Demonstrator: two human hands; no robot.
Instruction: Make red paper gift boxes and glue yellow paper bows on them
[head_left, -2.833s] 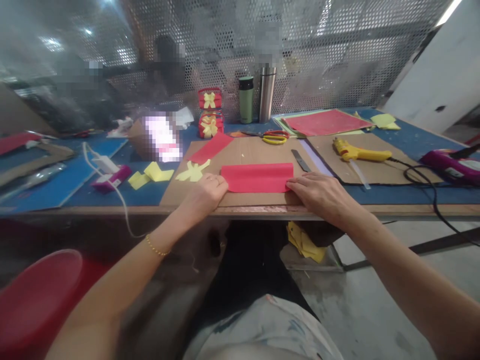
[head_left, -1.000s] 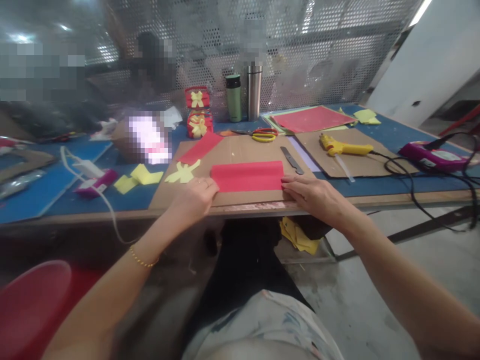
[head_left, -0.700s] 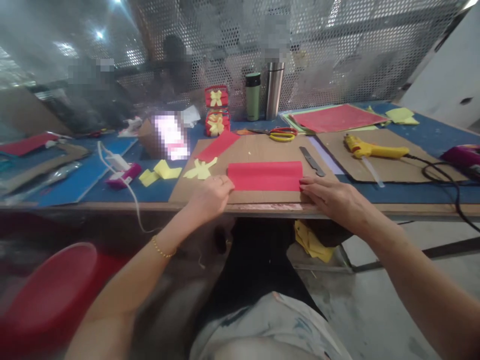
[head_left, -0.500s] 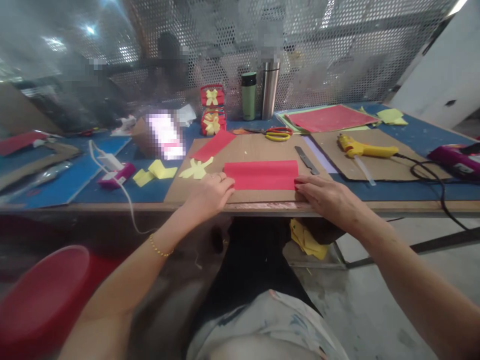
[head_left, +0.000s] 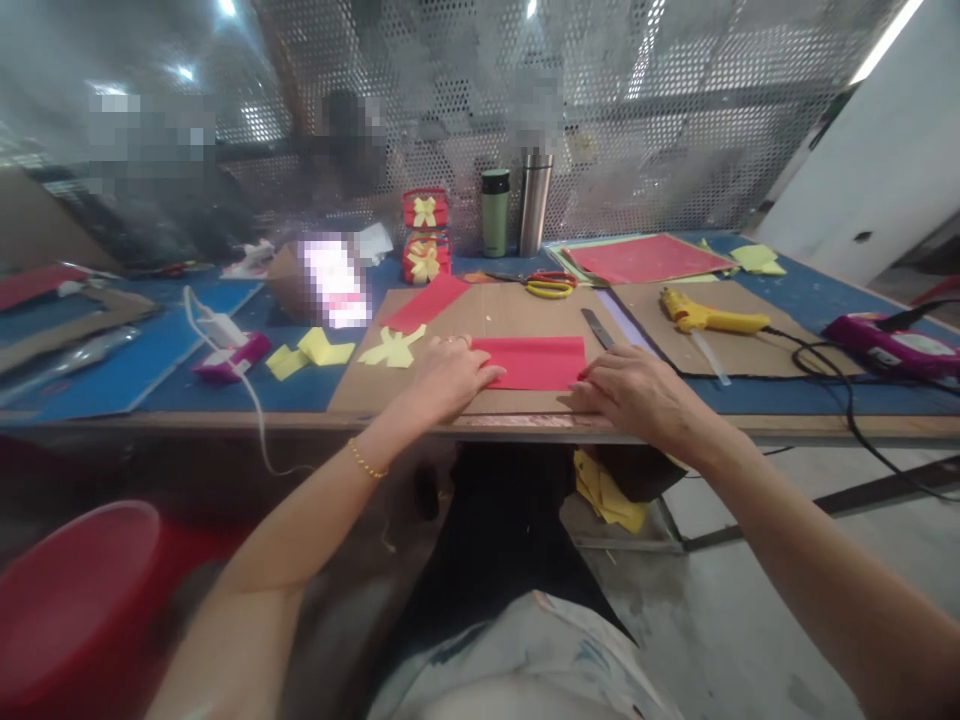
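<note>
A folded red paper sheet (head_left: 531, 365) lies on the cardboard mat (head_left: 510, 308) near the table's front edge, a crease running along its upper side. My left hand (head_left: 448, 378) covers its left end, with thumb and fingers closed on it. At the right end, the fingertips of my right hand (head_left: 626, 385) pinch the paper's edge. A grey blade-like strip (head_left: 596, 328) lies just beyond my right hand. Beside my left hand is a yellow paper bow shape (head_left: 394, 347), and behind it a red paper strip (head_left: 427, 303).
Scissors (head_left: 547, 284) lie behind the paper. A yellow glue gun (head_left: 709, 314) rests on cardboard at right, its cable trailing to a purple power strip (head_left: 892, 345). Two bottles, a green one (head_left: 495, 215) and a steel one (head_left: 535, 205), stand at the back beside small red boxes (head_left: 426, 258) with yellow bows.
My left hand has slid inward over the paper's left end and hides more of it. My right hand stays at the right end, its fingers more curled. The view has shifted slightly.
</note>
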